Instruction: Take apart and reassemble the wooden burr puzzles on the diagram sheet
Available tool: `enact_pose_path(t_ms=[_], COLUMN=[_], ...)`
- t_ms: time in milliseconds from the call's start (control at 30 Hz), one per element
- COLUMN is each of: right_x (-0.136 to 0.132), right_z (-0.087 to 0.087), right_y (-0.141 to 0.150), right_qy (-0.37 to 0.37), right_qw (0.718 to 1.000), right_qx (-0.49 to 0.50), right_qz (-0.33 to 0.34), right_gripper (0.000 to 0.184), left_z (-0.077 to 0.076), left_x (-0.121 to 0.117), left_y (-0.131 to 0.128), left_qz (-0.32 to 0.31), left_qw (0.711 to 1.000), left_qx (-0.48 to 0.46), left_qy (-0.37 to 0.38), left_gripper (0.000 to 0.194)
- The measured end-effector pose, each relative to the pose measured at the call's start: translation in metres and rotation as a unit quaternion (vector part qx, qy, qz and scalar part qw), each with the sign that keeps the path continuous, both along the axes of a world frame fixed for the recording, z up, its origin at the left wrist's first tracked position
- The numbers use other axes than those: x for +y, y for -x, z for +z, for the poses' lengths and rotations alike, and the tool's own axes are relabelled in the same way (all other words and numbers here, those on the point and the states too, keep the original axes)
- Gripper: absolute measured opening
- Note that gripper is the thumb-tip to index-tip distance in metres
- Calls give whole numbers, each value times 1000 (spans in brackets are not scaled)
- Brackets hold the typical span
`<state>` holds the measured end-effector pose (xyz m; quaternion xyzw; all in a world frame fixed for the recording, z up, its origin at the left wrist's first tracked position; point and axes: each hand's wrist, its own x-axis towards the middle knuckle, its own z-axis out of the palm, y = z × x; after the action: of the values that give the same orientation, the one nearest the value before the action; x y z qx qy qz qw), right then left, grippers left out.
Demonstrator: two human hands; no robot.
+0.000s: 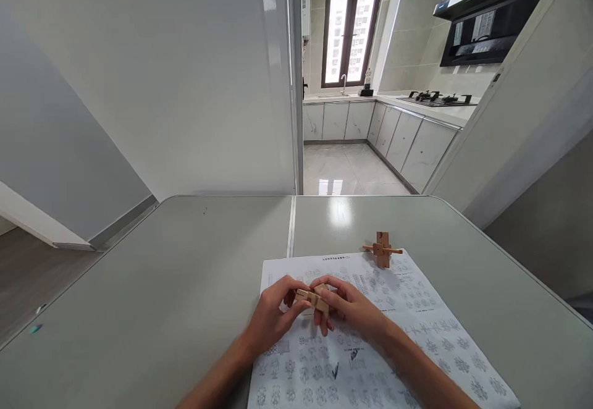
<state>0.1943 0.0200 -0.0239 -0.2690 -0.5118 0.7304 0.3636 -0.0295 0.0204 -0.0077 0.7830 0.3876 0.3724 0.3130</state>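
Between my two hands is a small wooden interlocking puzzle [313, 299] made of pale notched pieces, held just above the printed sheet. My left hand [277, 310] pinches its left end between thumb and fingers. From the other side, my right hand [348, 306] grips the right part, with some fingers curled underneath. Fingers cover parts of the pieces, so how they fit together is partly hidden. Below lies a large white instruction sheet [315, 372] covered with small line diagrams of puzzle pieces.
A second, assembled wooden puzzle [382, 249] with crossing pieces stands at the sheet's far right edge. The grey-green table [185, 285] has a seam running away from me. A small teal bit [36, 328] lies near its left edge. Beyond are a white partition and a kitchen.
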Motion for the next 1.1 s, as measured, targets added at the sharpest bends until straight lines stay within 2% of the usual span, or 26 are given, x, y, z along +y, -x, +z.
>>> enact_pose_path(t_ms=[200,367,500,667,900,1100], right_x=[4,6,2,-2,-2,-3], right_z=[-4,-9,-7,1,2,3], right_y=[-1,-3,-4,-1,1,-2], right_qy=[41,47,17,-20,-54,-68], right_qw=[993,989,993,998,994,989], right_qx=[20,53,62,33,35,0], right_qz=[-109,-132,-98,-57,-85,-130], right_gripper=[38,36,33,38,39,35], left_z=[6,4,4,8,8,5], left_x=[4,12,13,6,3,-1], left_y=[-2,-3,-5,-9,-9,-11], left_qz=[113,131,112,69,-8,-23], left_qw=[980,948,938,937,941,928], left_qx=[-107,-214,-239,-211,-188,-181], left_qy=[123,196,223,269,282,325], left_gripper=[32,40,41,49,46,61])
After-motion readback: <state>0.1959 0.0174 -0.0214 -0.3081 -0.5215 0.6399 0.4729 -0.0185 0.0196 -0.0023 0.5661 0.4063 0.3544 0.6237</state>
